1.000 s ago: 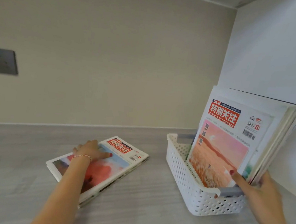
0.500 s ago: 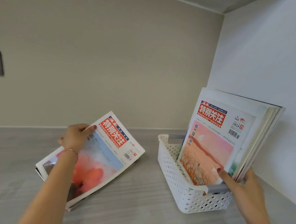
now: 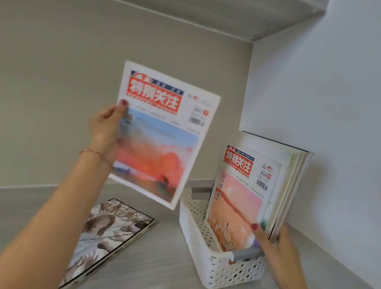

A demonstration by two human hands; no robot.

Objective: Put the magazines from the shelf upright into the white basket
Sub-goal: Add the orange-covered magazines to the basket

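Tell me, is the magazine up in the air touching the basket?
Apart. The head view shows the lifted magazine gripped by the left hand, its lower corner clear of the white basket's rim, with shelf showing between.

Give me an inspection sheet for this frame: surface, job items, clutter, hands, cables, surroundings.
Surface: grey wood-grain shelf.
Job's things: white basket holds upright magazines; lifted magazine in the air; sepia-cover magazine lies flat.
Clutter: nothing seen.
Grippers: left hand grips the lifted magazine's edge; right hand holds the upright magazines.
Cables: nothing seen.
Surroundings: beige back wall, white side wall.
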